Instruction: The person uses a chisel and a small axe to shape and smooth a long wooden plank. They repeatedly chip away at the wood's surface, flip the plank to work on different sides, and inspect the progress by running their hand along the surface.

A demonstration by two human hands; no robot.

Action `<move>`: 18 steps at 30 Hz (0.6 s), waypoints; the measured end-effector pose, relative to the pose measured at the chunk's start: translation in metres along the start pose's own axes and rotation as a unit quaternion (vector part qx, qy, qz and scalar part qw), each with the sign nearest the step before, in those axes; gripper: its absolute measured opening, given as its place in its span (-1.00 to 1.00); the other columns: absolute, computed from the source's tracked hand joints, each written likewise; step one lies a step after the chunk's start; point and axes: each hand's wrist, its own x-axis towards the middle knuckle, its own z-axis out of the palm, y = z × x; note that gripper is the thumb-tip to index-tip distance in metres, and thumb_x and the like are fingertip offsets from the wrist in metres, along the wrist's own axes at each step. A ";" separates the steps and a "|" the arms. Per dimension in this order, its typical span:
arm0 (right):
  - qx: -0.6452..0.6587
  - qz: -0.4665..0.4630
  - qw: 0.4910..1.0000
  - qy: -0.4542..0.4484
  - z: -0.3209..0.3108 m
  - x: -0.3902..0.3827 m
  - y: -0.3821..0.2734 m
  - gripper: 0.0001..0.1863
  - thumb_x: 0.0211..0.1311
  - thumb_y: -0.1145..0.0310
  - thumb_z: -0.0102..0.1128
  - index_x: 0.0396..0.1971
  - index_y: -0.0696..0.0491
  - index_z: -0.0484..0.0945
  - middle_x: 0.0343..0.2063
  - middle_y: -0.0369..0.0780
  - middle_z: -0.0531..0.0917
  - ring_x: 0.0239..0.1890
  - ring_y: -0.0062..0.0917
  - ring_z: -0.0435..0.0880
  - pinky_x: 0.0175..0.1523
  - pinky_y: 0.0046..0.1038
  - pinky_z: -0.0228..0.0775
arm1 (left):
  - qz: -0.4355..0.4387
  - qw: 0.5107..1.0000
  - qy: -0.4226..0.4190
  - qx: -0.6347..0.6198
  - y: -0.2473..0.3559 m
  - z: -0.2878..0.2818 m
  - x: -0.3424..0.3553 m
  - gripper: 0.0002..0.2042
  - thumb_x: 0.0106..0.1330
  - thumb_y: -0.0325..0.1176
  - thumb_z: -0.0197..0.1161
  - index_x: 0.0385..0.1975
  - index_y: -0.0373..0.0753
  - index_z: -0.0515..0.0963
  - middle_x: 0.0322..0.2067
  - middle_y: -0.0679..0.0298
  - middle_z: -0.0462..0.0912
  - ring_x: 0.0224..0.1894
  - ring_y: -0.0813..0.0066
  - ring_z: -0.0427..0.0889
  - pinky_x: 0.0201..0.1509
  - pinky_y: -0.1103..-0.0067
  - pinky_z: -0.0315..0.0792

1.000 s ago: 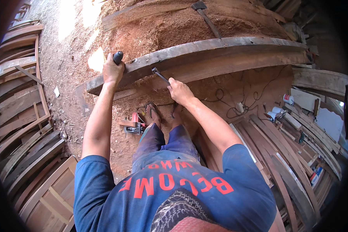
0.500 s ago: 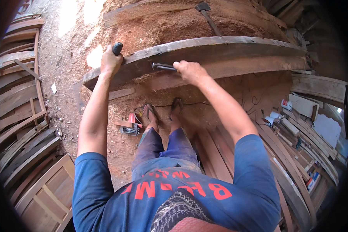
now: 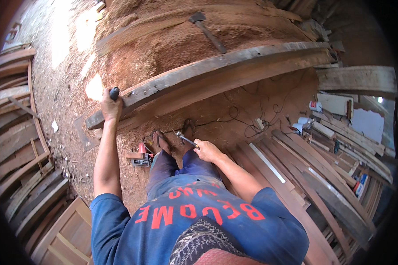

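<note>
My left hand (image 3: 111,105) is closed round a black handle (image 3: 114,92) at the left part of a long, weathered wooden beam (image 3: 216,70); whatever joins the handle below is hidden. My right hand (image 3: 206,150) grips a metal hammer (image 3: 185,138) low in front of my legs, with its head over my sandalled feet, apart from the beam. An axe-like tool (image 3: 197,20) with a dark handle lies on the wood and shavings beyond the beam.
A red and silver power tool (image 3: 139,160) sits by my left foot. Stacked planks and frames (image 3: 13,141) line the left side. Boards (image 3: 296,176), white cans (image 3: 315,105) and looping black cords (image 3: 247,121) lie to the right. Shavings cover the ground.
My right hand has drawn the hammer away from the beam, down toward my legs. My left hand still grips the black handle. The view has shifted slightly.
</note>
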 end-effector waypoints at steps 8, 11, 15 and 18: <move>0.070 0.069 0.991 0.095 -0.067 -0.028 0.035 -0.74 0.38 0.34 0.26 -0.12 0.16 0.44 -0.28 0.13 0.73 -0.07 0.16 0.70 0.00 0.10 0.51 | 0.011 0.995 -0.080 0.063 0.016 -0.007 0.019 -0.71 0.27 -0.38 0.28 0.00 -0.17 0.63 -0.22 -0.14 0.76 -0.09 -0.10 0.77 -0.02 0.19 0.57; 0.081 0.091 0.987 0.106 -0.090 -0.041 0.043 -0.73 0.37 0.35 0.27 -0.12 0.17 0.43 -0.28 0.16 0.72 -0.07 0.18 0.69 -0.02 0.11 0.50 | 0.013 0.989 -0.120 0.090 0.026 -0.012 0.026 -0.67 0.23 -0.40 0.26 0.02 -0.17 0.64 -0.21 -0.14 0.76 -0.09 -0.11 0.76 0.02 0.19 0.57; 0.094 0.093 0.983 0.124 -0.107 -0.055 0.067 -0.72 0.37 0.33 0.28 -0.12 0.18 0.42 -0.27 0.17 0.71 -0.07 0.19 0.69 -0.01 0.11 0.49 | 0.013 0.980 -0.164 0.117 0.037 -0.015 0.025 -0.68 0.20 -0.43 0.25 -0.02 -0.26 0.64 -0.19 -0.14 0.76 -0.08 -0.11 0.76 0.02 0.20 0.57; 0.102 0.110 0.981 0.122 -0.121 -0.068 0.083 -0.72 0.38 0.33 0.28 -0.12 0.17 0.42 -0.27 0.17 0.71 -0.06 0.18 0.69 0.00 0.10 0.49 | 0.018 0.979 -0.129 0.158 0.030 -0.007 0.024 -0.69 0.21 -0.43 0.25 -0.04 -0.25 0.65 -0.20 -0.13 0.76 -0.08 -0.10 0.76 0.02 0.20 0.57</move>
